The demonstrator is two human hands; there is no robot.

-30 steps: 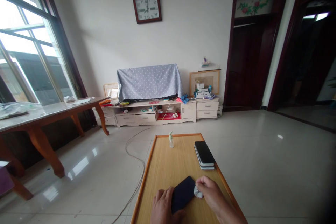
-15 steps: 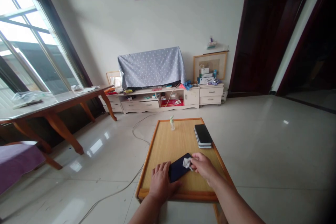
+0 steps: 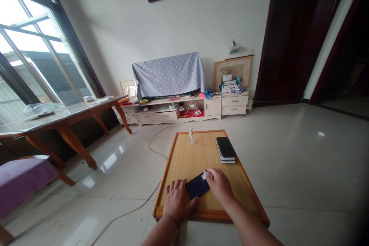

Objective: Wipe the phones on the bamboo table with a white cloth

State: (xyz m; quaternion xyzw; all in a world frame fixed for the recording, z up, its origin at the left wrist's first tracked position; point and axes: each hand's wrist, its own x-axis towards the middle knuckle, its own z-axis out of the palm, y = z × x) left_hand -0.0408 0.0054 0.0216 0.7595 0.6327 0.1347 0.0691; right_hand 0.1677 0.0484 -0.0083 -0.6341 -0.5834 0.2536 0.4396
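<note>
A dark blue flat object lies on the low wooden table, set at a slant between the two hands, its far end angled up toward the right. The left hand is at its left end: the palm is down, the hand is open with the fingers extended, the fingertips come up beside the object's left end, and the thumb reaches along the near edge, touching or almost touching it. The right hand is over the opposite end, closed around a small crumpled white tissue pinched at the fingertips; the tissue rests against the object's upper right corner, and the hand covers part of that end. Whether the object is a phone or a case cannot be told. Beyond the right hand, near the table's right edge, sits a stack of dark-topped flat devices, apart from both hands. A small pump bottle stands upright near the far edge.
</note>
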